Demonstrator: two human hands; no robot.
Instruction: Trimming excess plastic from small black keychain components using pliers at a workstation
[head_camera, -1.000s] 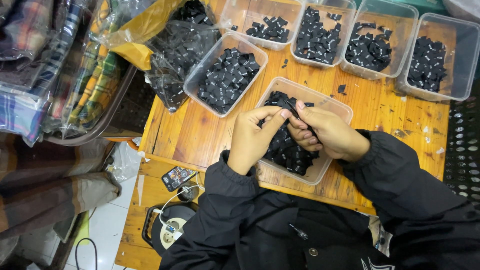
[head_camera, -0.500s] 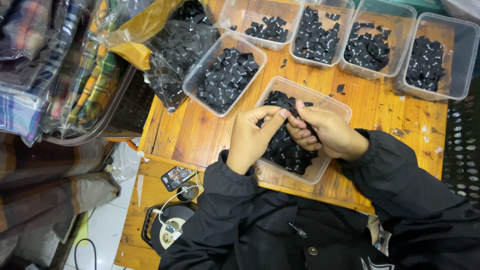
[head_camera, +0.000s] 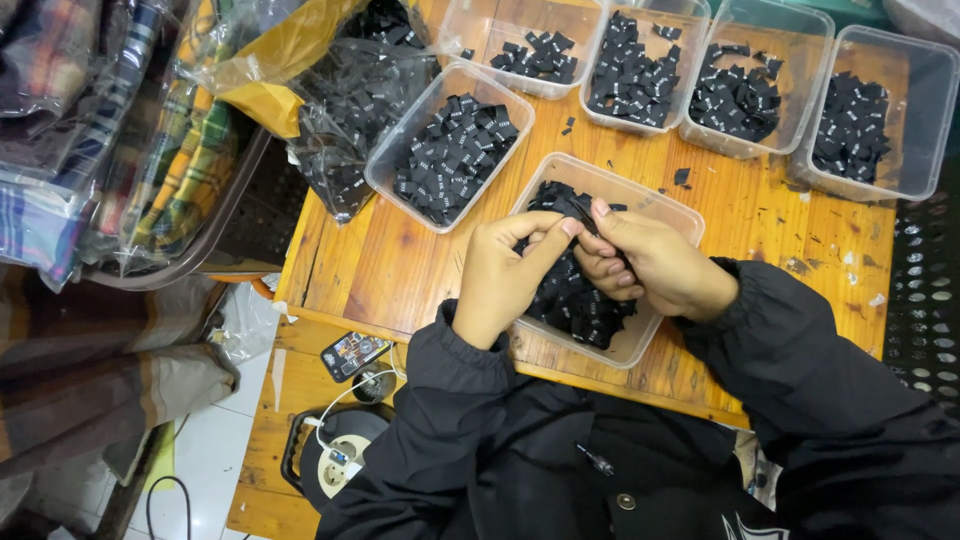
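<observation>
Between my left hand (head_camera: 505, 275) and right hand (head_camera: 650, 265), both pinching closed, I am holding one small black woven label (head_camera: 578, 207); beneath, clear plastic tub (head_camera: 655, 205) remaining well stocked.

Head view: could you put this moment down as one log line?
left hand: pinching black label | right hand: pinching same label | over: clear tub of black labels | surface: wooden table

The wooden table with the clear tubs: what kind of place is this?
Probably a small garment workshop: clear tubs of small black labels on a wooden table, with bagged checked fabric beside it.
</observation>
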